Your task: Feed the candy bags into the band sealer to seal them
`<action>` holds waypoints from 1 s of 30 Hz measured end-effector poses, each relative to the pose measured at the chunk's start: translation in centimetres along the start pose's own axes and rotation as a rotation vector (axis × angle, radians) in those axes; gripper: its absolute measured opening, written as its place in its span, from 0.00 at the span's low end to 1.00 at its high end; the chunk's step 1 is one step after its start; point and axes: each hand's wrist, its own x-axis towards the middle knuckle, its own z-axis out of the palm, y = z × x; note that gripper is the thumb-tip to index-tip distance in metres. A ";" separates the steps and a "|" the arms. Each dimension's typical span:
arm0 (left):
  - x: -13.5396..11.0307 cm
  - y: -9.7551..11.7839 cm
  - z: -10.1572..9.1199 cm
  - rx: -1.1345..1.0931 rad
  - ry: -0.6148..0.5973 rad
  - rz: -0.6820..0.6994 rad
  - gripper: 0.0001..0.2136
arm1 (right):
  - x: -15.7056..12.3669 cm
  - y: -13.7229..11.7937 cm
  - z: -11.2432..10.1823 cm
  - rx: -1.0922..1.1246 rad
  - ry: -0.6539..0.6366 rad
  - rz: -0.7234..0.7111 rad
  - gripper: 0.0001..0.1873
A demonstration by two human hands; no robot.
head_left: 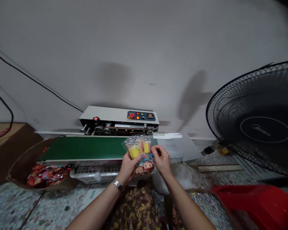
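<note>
A clear plastic packet (141,152) with yellow sticks inside and a cartoon print is held up in front of the green conveyor belt (81,148). My left hand (129,166), with a metal watch at the wrist, grips the packet's left side. On the packet's right edge, the fingers of my right hand (161,159) are pinched together. Behind the belt stands a grey sealing machine (117,119) with a red button and lit indicator lights.
A brown box (21,166) at the left holds several red printed packets (48,174). A black floor fan (256,121) stands at the right, a red plastic item (259,201) below it. A cardboard carton (4,140) and black cables sit at far left. The floor is speckled.
</note>
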 end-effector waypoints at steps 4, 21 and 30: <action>1.2 -0.1 -1.3 -0.010 0.052 -0.001 0.23 | 3.1 3.0 -0.8 0.063 0.135 0.083 0.15; 1.3 0.4 -2.4 -0.023 0.038 -0.095 0.24 | 11.1 10.5 -0.4 -0.525 -0.005 0.247 0.07; 1.4 0.3 -2.0 -0.041 -0.021 -0.037 0.22 | 6.4 1.9 1.0 -0.018 -0.311 -0.009 0.14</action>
